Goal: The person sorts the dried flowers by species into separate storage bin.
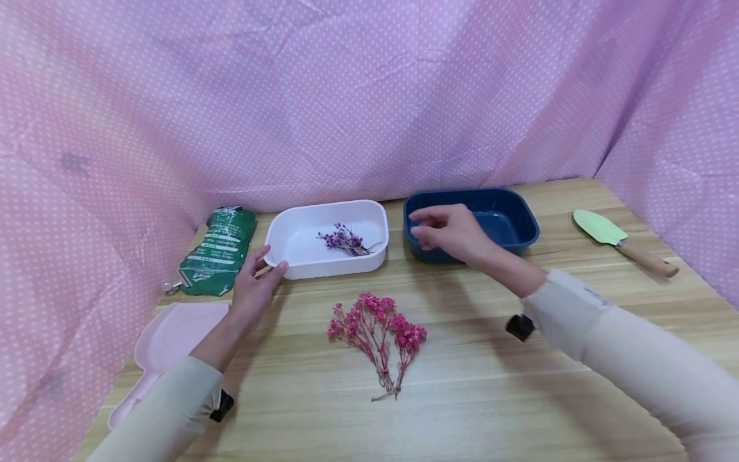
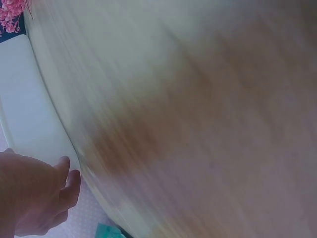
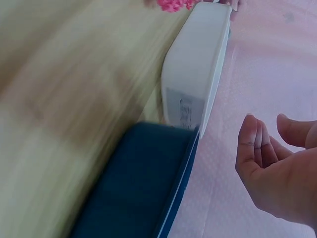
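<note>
My left hand (image 1: 254, 289) holds the near left corner of a white plastic tub (image 1: 323, 271), thumb and fingers on either side of the corner. In the tub lies a small bunch of purple dried flowers (image 1: 340, 239). Above the left end of a dark blue tub (image 1: 514, 247), my right hand (image 1: 458, 234) hovers with bent fingers, thumb apart and nothing between them; the right wrist view shows the same gap. A spray of pink dried flowers (image 1: 378, 321) lies on the wooden table (image 1: 462, 398) in front of the tubs.
Left of the white tub is a green printed bag (image 1: 216, 250). A pink dustpan-shaped scoop (image 1: 173, 333) lies below it, partly under the left arm. A green trowel (image 1: 600, 228) with a wooden handle lies at the far right. Pink dotted cloth (image 1: 346, 96) hangs behind.
</note>
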### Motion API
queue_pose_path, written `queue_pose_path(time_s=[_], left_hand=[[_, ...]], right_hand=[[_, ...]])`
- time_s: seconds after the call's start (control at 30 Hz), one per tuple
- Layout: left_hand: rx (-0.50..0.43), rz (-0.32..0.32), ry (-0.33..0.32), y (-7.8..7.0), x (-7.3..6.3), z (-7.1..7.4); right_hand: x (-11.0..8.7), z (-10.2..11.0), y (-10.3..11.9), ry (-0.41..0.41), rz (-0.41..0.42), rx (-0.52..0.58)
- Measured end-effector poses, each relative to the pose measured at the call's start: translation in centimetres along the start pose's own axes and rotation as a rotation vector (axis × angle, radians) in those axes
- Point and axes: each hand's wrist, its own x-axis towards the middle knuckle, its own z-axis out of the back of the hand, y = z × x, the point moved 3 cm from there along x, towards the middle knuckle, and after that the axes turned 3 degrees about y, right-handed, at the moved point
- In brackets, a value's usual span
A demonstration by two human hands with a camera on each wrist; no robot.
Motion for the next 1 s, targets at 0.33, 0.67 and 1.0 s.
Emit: queue_pose_path(time_s=[0.33, 0.67, 1.0], left_hand=[[-0.019, 0.024, -0.005, 0.0, -0.1, 0.0], [-0.019, 0.024, 0.013, -0.2, -0.1, 0.0], [-0.124, 0.032, 0.005, -0.8, -0.7, 0.1]], right_hand=[[-6.8, 5.2, -3.6, 0.008, -0.095, -0.059], [-10.0, 7.6, -6.1, 0.002, -0.138, -0.095], [-10.6, 9.0, -7.8, -0.015, -0.144, -0.106]])
